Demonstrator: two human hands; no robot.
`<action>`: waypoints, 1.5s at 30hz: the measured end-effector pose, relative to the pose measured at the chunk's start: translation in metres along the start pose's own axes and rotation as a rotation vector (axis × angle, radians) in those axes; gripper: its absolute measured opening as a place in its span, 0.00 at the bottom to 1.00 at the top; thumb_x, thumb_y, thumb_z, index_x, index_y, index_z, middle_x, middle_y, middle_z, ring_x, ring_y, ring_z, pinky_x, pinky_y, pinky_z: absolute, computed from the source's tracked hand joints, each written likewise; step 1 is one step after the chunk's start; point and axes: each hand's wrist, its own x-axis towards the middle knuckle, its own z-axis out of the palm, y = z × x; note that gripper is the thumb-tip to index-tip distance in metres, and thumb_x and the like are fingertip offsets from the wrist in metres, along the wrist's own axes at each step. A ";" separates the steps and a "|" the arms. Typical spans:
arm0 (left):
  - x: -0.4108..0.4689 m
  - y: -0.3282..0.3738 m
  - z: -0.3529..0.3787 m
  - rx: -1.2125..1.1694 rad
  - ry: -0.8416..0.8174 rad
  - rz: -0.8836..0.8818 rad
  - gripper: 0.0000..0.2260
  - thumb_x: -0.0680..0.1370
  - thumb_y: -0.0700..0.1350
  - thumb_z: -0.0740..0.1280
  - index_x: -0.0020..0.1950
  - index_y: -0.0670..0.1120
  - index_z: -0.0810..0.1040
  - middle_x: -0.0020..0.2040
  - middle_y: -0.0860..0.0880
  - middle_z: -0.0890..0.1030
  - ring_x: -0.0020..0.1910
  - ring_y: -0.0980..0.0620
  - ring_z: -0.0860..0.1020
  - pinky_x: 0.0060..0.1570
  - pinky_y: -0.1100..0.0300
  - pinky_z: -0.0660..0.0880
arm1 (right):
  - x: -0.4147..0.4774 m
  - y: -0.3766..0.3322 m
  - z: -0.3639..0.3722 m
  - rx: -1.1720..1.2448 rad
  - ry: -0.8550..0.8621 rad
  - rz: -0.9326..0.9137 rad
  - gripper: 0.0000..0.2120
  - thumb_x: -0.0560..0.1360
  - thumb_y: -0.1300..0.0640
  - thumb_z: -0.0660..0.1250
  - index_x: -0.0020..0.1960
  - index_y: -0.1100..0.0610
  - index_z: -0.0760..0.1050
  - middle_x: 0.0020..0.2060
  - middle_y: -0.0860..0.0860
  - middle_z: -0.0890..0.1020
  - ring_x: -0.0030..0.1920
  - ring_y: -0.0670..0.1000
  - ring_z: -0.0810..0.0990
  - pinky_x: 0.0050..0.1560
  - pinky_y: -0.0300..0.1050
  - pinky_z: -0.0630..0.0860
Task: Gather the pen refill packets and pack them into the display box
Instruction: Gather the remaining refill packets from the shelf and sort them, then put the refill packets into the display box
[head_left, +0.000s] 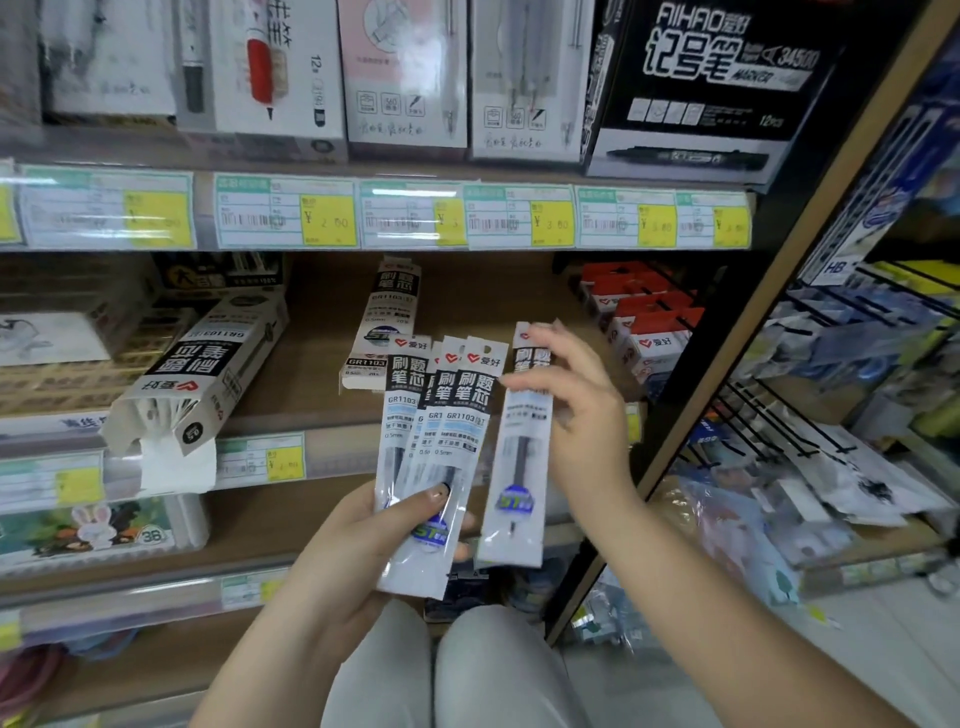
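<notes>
My left hand (363, 540) grips a fanned bunch of pen refill packets (431, 431) by their lower ends, thumb across the front. My right hand (576, 405) holds one more refill packet (514, 467) upright just to the right of the bunch, fingers pinching its upper part. Another refill packet (387, 317) lies flat on the wooden shelf behind them. The black-and-white display box (208, 364) lies on its side at the left of that shelf, open end toward me, with several packets inside and its flap hanging over the shelf edge.
The wooden shelf (483, 296) carries red-topped packets (644, 322) on hooks at the right. Pen boxes (405, 78) fill the shelf above, over price labels (285, 213). A wire rack (810, 415) of hanging goods stands at the far right. My knees (452, 670) are below.
</notes>
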 end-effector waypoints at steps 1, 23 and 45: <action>-0.001 -0.001 0.002 -0.019 -0.034 0.000 0.11 0.69 0.42 0.68 0.50 0.41 0.81 0.42 0.40 0.85 0.33 0.48 0.83 0.27 0.61 0.76 | -0.006 -0.004 0.004 -0.008 0.020 -0.031 0.12 0.69 0.64 0.72 0.46 0.48 0.80 0.60 0.39 0.71 0.68 0.44 0.65 0.69 0.38 0.60; -0.024 0.013 -0.025 -0.064 0.023 0.126 0.08 0.63 0.33 0.72 0.40 0.42 0.82 0.33 0.41 0.81 0.24 0.48 0.78 0.22 0.62 0.73 | -0.022 -0.046 0.063 0.266 -0.062 0.200 0.28 0.73 0.62 0.65 0.70 0.46 0.65 0.70 0.47 0.66 0.71 0.47 0.64 0.71 0.49 0.63; 0.022 0.045 -0.139 1.076 1.106 0.455 0.13 0.77 0.46 0.62 0.59 0.41 0.73 0.51 0.41 0.80 0.44 0.39 0.77 0.37 0.50 0.73 | -0.020 -0.075 0.080 1.110 -0.409 0.988 0.09 0.77 0.67 0.59 0.49 0.61 0.78 0.40 0.54 0.84 0.42 0.51 0.84 0.47 0.46 0.81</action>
